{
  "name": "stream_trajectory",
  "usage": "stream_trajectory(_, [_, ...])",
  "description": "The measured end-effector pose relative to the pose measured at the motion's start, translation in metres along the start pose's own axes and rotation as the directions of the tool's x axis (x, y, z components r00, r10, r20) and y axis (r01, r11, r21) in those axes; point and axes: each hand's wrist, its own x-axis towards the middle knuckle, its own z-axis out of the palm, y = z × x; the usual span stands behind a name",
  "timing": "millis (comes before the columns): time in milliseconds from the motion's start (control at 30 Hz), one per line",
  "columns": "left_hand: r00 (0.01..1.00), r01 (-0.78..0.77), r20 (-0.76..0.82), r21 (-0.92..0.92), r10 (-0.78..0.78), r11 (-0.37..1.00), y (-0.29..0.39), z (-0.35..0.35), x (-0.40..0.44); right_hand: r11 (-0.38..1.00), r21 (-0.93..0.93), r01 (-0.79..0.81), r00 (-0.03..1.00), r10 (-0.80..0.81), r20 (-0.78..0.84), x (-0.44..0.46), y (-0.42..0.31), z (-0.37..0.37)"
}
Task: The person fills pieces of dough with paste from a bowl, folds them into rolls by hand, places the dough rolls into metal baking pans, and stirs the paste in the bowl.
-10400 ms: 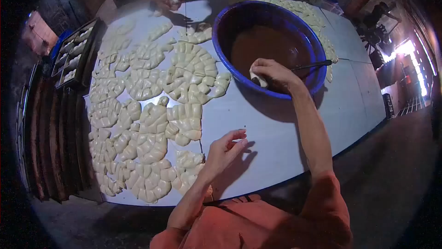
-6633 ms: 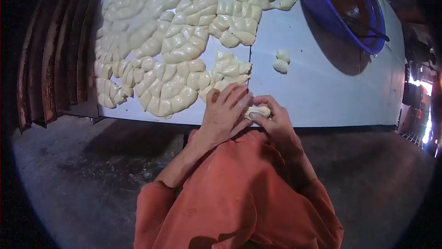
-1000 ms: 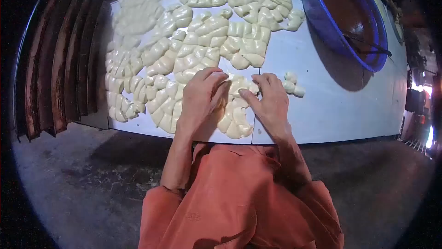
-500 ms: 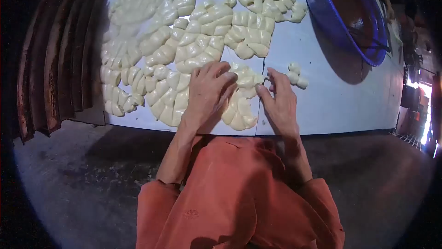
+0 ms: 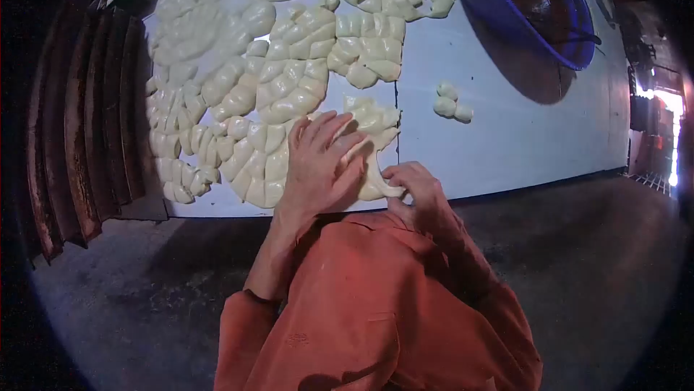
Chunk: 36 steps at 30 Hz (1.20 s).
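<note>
Pinching dough strip (image 5: 391, 189) at desk (image 5: 520, 149) edge
Gripping in right hand (image 5: 421, 192), with left hand (image 5: 316, 163) spread loosely over dough (image 5: 372, 119)

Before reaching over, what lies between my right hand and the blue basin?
A small cluster of dough-like pieces on the white tabletop; the head view shows it.

Dim grey floor (image 5: 578, 261), glaring light (image 5: 672, 105)
</note>
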Motion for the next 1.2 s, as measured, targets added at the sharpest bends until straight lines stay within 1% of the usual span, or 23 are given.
stream_trajectory(33, [0.997, -0.034, 0.064, -0.022, 0.036, 0.999, 0.004, -0.002, -0.003, 0.973, 0.201, -0.110, 0.994, 0.112, 0.002, -0.004, 0.005, 0.003])
stream_trajectory(67, [0.990, -0.071, 0.115, -0.063, 0.078, 0.995, 0.006, 0.000, -0.009, 0.940, 0.329, -0.096, 0.985, 0.137, -0.102, -0.007, 0.018, 0.012])
stream_trajectory(100, [0.990, -0.070, 0.114, -0.062, 0.077, 0.996, 0.011, 0.001, -0.010, 0.768, 0.589, -0.250, 0.943, 0.332, -0.033, -0.003, 0.015, 0.009])
stream_trajectory(167, [0.970, -0.072, 0.220, -0.134, 0.101, 0.988, 0.021, 0.005, -0.009, 0.420, 0.841, -0.341, 0.866, 0.489, 0.107, 0.004, 0.001, -0.002])
stream_trajectory(200, [0.966, -0.109, 0.225, -0.086, 0.126, 0.990, 0.024, 0.009, -0.009, 0.422, 0.840, -0.340, 0.865, 0.490, 0.105, 0.010, -0.004, -0.006])
stream_trajectory(267, [0.975, -0.108, 0.181, -0.109, 0.126, 0.988, 0.028, 0.023, -0.008, 0.260, 0.846, -0.466, 0.794, 0.544, 0.270, 0.016, -0.010, -0.010])
stream_trajectory(300, [0.982, -0.104, 0.141, -0.129, 0.123, 0.986, 0.030, 0.028, -0.007, 0.262, 0.844, -0.467, 0.794, 0.544, 0.270, 0.015, -0.008, -0.009])
stream_trajectory(367, [0.985, -0.133, 0.091, -0.136, 0.146, 0.982, 0.034, 0.030, -0.004, 0.605, 0.667, -0.435, 0.889, 0.406, 0.211, 0.010, 0.006, -0.001])
stream_trajectory(400, [0.986, -0.112, 0.101, -0.168, 0.130, 0.979, 0.035, 0.033, -0.004, 0.728, 0.579, -0.369, 0.918, 0.381, 0.105, 0.011, 0.011, 0.006])
stream_trajectory(433, [0.987, -0.091, 0.112, -0.200, 0.115, 0.976, 0.035, 0.037, -0.005, 0.728, 0.578, -0.368, 0.918, 0.381, 0.105, 0.009, 0.013, 0.003])
stream_trajectory(500, [0.989, -0.138, 0.031, -0.196, 0.147, 0.971, 0.034, 0.044, -0.008, 0.851, 0.303, -0.430, 0.900, 0.429, 0.073, 0.006, 0.010, -0.005])
stream_trajectory(567, [0.990, -0.113, 0.067, -0.127, 0.123, 0.985, 0.033, 0.048, -0.013, 0.824, 0.386, -0.414, 0.899, 0.436, 0.033, 0.007, 0.005, -0.002])
stream_trajectory(633, [0.989, -0.143, 0.020, -0.106, 0.146, 0.984, 0.033, 0.051, -0.016, 0.926, 0.208, -0.314, 0.942, 0.330, -0.051, 0.008, -0.003, -0.004])
stream_trajectory(700, [0.980, -0.192, 0.051, -0.023, 0.193, 0.981, 0.029, 0.053, -0.020, 0.924, 0.210, -0.320, 0.938, 0.340, -0.070, 0.009, -0.007, -0.007])
stream_trajectory(800, [0.973, -0.232, -0.011, -0.087, 0.231, 0.969, 0.025, 0.062, -0.025, 0.669, 0.540, -0.510, 0.852, 0.478, 0.212, 0.005, -0.003, -0.019])
stream_trajectory(833, [0.973, -0.230, -0.008, -0.087, 0.230, 0.969, 0.024, 0.061, -0.028, 0.667, 0.542, -0.512, 0.851, 0.479, 0.214, 0.004, -0.007, -0.023])
stream_trajectory(900, [0.976, -0.207, 0.053, -0.075, 0.211, 0.976, 0.025, 0.057, -0.028, 0.513, 0.732, -0.448, 0.884, 0.380, 0.274, -0.002, -0.012, -0.029])
stream_trajectory(967, [0.982, -0.182, 0.043, -0.028, 0.183, 0.983, 0.027, 0.059, -0.030, 0.507, 0.761, -0.404, 0.905, 0.341, 0.253, -0.011, -0.005, -0.036])
stream_trajectory(1033, [0.987, -0.161, 0.035, 0.017, 0.160, 0.987, 0.029, 0.060, -0.030, 0.118, 0.988, -0.102, 0.988, 0.130, 0.086, -0.014, -0.010, -0.048])
stream_trajectory(1067, [0.988, -0.144, 0.053, 0.012, 0.144, 0.989, 0.029, 0.058, -0.028, 0.288, 0.957, -0.017, 0.999, 0.037, 0.006, -0.017, 0.010, -0.055])
stream_trajectory(1100, [0.989, -0.134, 0.070, 0.006, 0.133, 0.991, 0.029, 0.055, -0.026, 0.293, 0.956, -0.004, 0.999, 0.039, -0.007, -0.012, 0.009, -0.060])
stream_trajectory(1167, [0.980, -0.164, 0.116, 0.016, 0.161, 0.986, 0.035, 0.045, -0.018, 0.347, 0.932, -0.104, 0.955, 0.296, -0.004, -0.003, -0.002, -0.072])
stream_trajectory(1200, [0.989, -0.068, 0.124, -0.107, 0.081, 0.992, 0.044, 0.035, -0.010, 0.332, 0.934, -0.135, 0.936, 0.352, 0.010, 0.003, -0.012, -0.073])
